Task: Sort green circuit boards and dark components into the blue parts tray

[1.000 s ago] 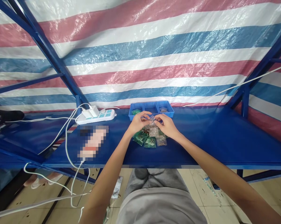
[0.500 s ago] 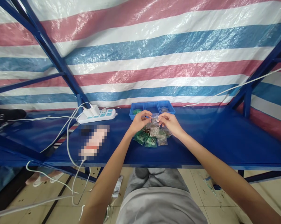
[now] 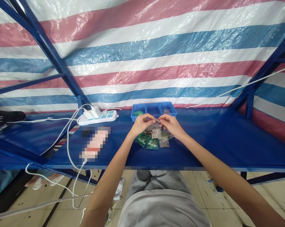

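Observation:
My left hand (image 3: 142, 123) and my right hand (image 3: 170, 124) meet over a pile of small bags, fingertips pinched on a small clear plastic bag (image 3: 157, 120). Most of that bag is hidden by my fingers. Below them lie green bags (image 3: 152, 144) and clear bags (image 3: 164, 141) with small parts inside, too small to name. Just behind my hands stands a blue tray (image 3: 153, 109) with three compartments. Its left one has green bags (image 3: 139, 112), its right one clear bags (image 3: 166, 111).
A white power strip (image 3: 98, 118) with plugs and cables lies on the blue table (image 3: 218, 138) to the left. In front of it is a blurred-out pinkish object (image 3: 96, 143) with a cable. Blue frame posts (image 3: 59, 60) and a striped tarp (image 3: 156, 63) stand behind.
My hands have drawn closer together at the fingertips. The clear bag, spread between them before, now shows only as a small piece.

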`<state>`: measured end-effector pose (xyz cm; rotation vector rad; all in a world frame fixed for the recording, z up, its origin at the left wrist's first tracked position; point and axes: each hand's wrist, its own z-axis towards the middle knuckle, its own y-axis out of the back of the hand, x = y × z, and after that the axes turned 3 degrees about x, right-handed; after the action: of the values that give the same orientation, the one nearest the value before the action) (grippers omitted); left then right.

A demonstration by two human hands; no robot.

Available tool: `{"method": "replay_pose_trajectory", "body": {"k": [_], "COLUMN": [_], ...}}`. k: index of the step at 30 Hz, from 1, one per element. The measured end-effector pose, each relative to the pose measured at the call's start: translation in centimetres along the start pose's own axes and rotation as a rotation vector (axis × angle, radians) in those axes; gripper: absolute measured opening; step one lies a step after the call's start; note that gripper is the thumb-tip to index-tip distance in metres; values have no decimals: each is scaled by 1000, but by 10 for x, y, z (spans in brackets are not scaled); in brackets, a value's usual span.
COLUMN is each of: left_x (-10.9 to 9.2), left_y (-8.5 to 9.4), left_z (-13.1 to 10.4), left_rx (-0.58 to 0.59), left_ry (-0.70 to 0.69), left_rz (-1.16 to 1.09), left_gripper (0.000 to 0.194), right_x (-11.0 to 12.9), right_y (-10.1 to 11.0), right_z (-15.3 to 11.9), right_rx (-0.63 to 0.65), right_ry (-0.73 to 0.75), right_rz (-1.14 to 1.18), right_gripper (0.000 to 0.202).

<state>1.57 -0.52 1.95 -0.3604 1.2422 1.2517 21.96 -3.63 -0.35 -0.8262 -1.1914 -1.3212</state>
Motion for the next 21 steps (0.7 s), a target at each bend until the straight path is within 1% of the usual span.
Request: {"method": "replay_pose_trajectory", "body": {"k": [6, 11, 16, 21], "left_x": [2, 0, -5, -3], "left_y": [1, 1, 0, -1], "left_z": [1, 1, -1, -2], "left_rx": [-47, 5, 51, 47], "left_ry": [9, 20, 27, 20], "left_rz": [28, -3, 9, 10], "left_gripper": [27, 25, 28, 29], "right_x": [6, 6, 2, 3], "right_y": [0, -4, -4, -4], "right_z": [-1, -3, -2, -2], "right_rx": [8, -2, 3, 28], "right_ry": [46, 143, 144, 153], "right_rz": [-73, -212, -242, -247], "right_gripper": [37, 26, 22, 18]}}
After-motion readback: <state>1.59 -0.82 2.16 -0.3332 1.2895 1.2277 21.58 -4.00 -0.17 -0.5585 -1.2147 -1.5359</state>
